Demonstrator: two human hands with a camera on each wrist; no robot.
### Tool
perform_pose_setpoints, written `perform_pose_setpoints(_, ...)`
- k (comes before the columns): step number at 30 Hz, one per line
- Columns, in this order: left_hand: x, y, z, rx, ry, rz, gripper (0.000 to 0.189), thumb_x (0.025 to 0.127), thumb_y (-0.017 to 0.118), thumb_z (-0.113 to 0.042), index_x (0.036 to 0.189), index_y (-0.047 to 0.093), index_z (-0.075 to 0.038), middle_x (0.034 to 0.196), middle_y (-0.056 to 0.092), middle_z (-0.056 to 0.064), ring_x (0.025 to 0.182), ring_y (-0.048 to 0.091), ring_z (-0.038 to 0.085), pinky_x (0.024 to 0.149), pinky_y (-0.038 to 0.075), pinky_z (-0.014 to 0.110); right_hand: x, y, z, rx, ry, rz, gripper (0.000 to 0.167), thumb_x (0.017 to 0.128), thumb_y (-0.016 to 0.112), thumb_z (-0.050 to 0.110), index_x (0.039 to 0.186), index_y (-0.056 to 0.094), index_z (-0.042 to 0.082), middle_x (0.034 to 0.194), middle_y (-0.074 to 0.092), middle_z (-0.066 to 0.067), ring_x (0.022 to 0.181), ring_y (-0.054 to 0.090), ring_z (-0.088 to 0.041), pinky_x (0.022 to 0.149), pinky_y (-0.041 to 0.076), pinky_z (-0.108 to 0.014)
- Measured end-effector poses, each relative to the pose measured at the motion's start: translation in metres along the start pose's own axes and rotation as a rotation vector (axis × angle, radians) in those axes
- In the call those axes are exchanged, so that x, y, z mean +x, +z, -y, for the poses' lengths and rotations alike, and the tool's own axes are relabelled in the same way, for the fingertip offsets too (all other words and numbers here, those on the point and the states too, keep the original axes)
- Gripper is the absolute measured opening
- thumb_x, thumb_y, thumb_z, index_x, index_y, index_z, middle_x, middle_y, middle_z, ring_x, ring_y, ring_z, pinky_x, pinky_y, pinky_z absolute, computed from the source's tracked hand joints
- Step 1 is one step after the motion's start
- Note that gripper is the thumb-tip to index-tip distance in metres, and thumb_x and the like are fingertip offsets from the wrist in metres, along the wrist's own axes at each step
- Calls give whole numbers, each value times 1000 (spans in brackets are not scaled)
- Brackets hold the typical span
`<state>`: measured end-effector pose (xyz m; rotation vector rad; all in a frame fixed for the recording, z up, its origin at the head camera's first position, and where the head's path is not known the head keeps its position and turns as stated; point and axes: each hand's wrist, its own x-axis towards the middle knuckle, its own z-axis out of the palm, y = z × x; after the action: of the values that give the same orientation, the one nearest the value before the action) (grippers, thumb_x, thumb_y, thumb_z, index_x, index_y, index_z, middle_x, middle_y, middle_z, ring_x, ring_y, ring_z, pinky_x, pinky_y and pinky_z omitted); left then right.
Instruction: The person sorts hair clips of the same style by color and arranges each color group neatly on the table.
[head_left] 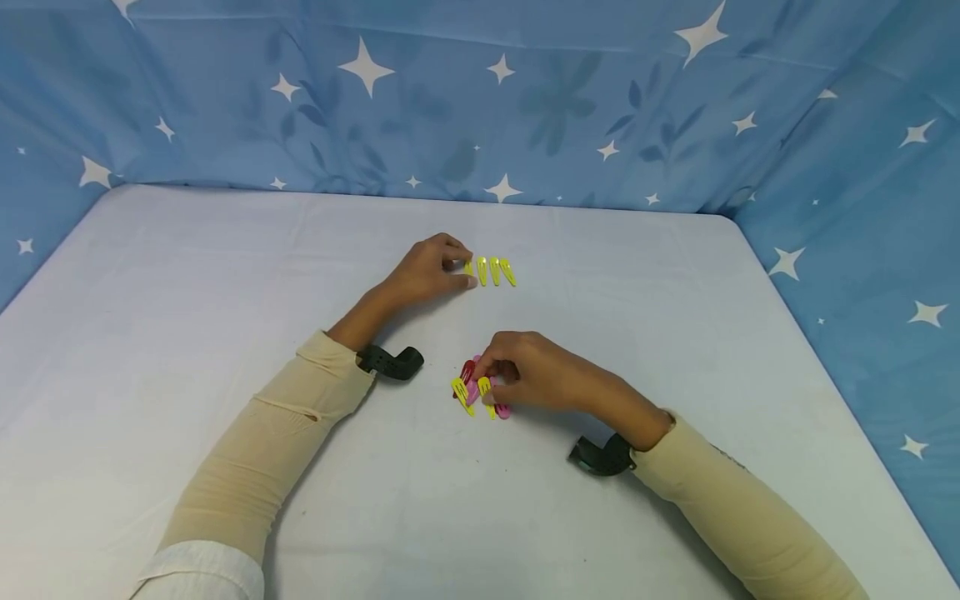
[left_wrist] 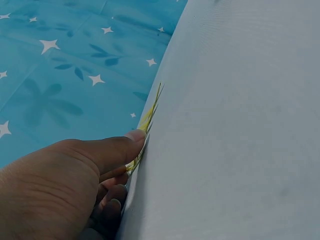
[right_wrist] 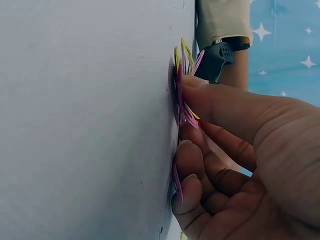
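Near the back of the table several yellow snap hair clips (head_left: pixel 495 271) lie side by side in a row. My left hand (head_left: pixel 426 271) is at the row's left end, its thumb and finger pinching the leftmost yellow hair clip (head_left: pixel 468 267). In the left wrist view the thumb (left_wrist: pixel 117 150) covers part of the clips, which show edge-on. Closer to me is a small pile of pink, red and yellow clips, with a red clip (head_left: pixel 467 372) at its left. My right hand (head_left: pixel 543 371) reaches over it from the right, thumb and finger pinching a yellow hair clip (head_left: pixel 485 387). Its fingers hide part of the pile.
A white cloth (head_left: pixel 397 508) covers the table. Blue star-patterned curtain (head_left: pixel 450 108) hangs behind it and down the right side. Each wrist wears a dark camera band, one of them the left band (head_left: pixel 393 362). Another yellow clip (head_left: pixel 462 395) lies at the pile's left edge.
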<state>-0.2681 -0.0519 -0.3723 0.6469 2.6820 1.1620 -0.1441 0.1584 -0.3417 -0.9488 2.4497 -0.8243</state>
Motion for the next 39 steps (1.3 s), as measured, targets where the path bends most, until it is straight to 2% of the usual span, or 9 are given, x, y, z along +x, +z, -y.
perform_pose_setpoints(4,-1,-2,0,-2,6,-4,47,90,72,-21,131,63,-3,132,55,14,111,57,28,96,47,42,2,0,0,30,12,-15,15,85,77,11,98,73,17,90,60,3,79,53,-11,67,47,-22)
perform_pose_setpoints(10,-1,-3,-1,5,14,0,46,90,72,-22,131,63,-2,132,55,14,109,56,28,95,46,42,4,-1,-1,68,34,-85,14,85,78,12,93,70,20,94,59,3,81,55,-14,69,49,-25)
perform_pose_setpoints(14,-1,-4,-1,2,11,0,46,90,72,-22,131,63,-2,130,55,14,109,56,27,95,46,41,5,-1,-3,88,54,-100,13,86,76,12,95,70,19,88,64,5,81,58,-13,72,52,-25)
perform_pose_setpoints(19,-1,-5,-1,-4,0,0,47,90,72,-22,131,63,-3,130,55,13,110,56,27,96,46,41,5,-2,-3,162,48,-136,12,89,71,7,98,70,15,86,67,4,81,62,-13,80,55,-29)
perform_pose_setpoints(26,0,-1,1,-1,-12,3,49,89,73,-23,132,63,-4,131,55,12,113,57,27,98,47,41,3,-9,-9,222,78,-252,15,90,69,5,104,71,10,94,69,-2,85,64,-16,84,56,-29)
perform_pose_setpoints(32,0,1,0,9,-19,12,49,89,73,-23,132,63,-4,131,56,12,114,58,27,99,48,40,5,-18,-22,240,127,-326,19,91,68,4,109,73,7,98,70,-7,88,66,-18,80,55,-25)
perform_pose_setpoints(39,0,0,-1,11,-8,9,47,90,72,-22,132,63,-3,132,55,14,113,58,28,98,47,41,13,-35,-42,240,164,-438,21,92,67,5,112,73,5,103,71,-12,83,65,-23,70,50,-21)
